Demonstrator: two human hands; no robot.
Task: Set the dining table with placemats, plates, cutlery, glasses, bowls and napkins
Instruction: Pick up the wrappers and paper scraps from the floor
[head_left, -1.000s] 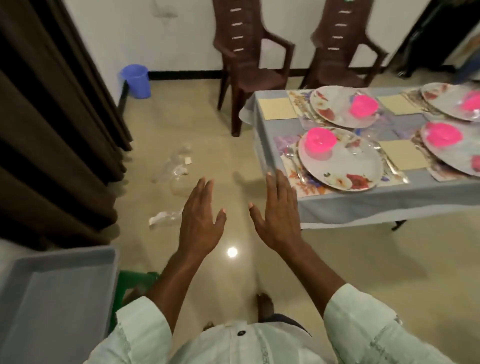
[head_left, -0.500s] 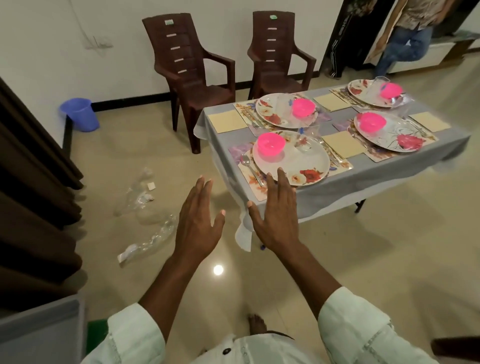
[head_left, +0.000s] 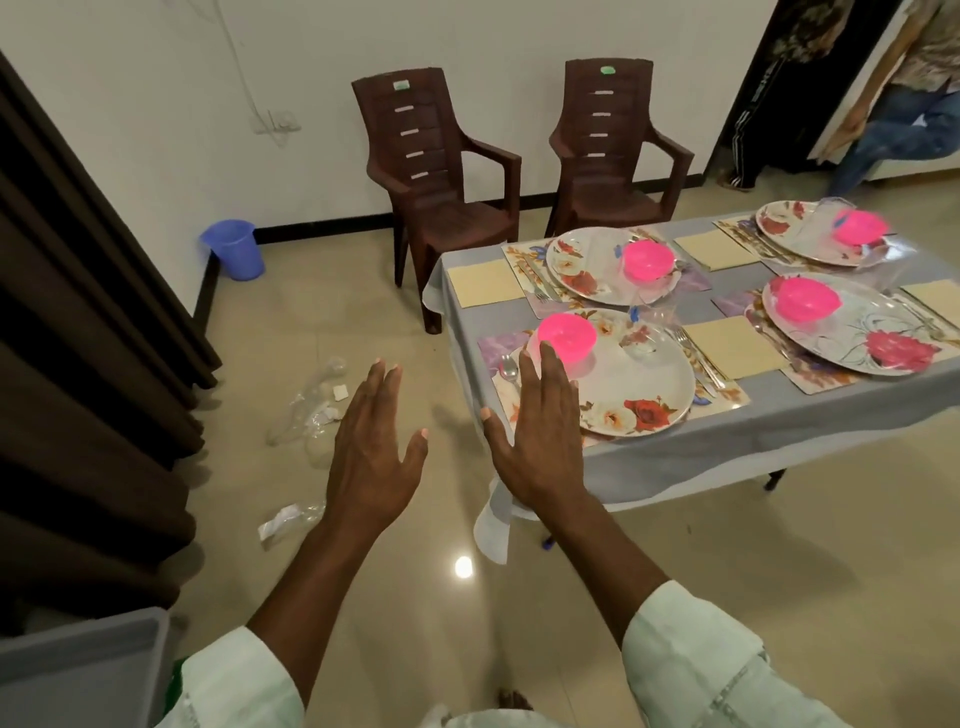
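View swung right and up versus a second ago: grey-clothed dining table (head_left: 675, 457) now sits almost fully in frame, all four settings showing, where earlier only its near corner did. Grey tray (head_left: 78, 670) at lower left mostly out of frame now.

Left hand (head_left: 371, 452) and right hand (head_left: 540, 431) both flat, fingers straight and spread, palms down, holding nothing, same pose as before. Held out in the air side by side, apart; right hand overlaps the near table corner in view, contact not evident.

Table state: four floral placemats, each with large white floral plate, e.g. nearest plate (head_left: 623, 384), with bright pink plastic bowl (head_left: 566, 338) on it. Metal cutlery beside plates, spoon (head_left: 508, 368) just left of nearest one. Beige square napkins, e.g. (head_left: 732, 345), laid between settings. Reads as task essentially complete; empty hands fit a finish gesture, judgement only.

Hard to make out: clear glasses, faint outline near (head_left: 652, 317), count not confirmable. Far-right setting cut off by frame edge. Right hand hides part of nearest placemat. Clear plastic wrappers (head_left: 317, 415) littered on tiled floor, not sortable. Two brown plastic chairs (head_left: 441, 171) at the wall, blue bucket (head_left: 234, 249) in the corner.
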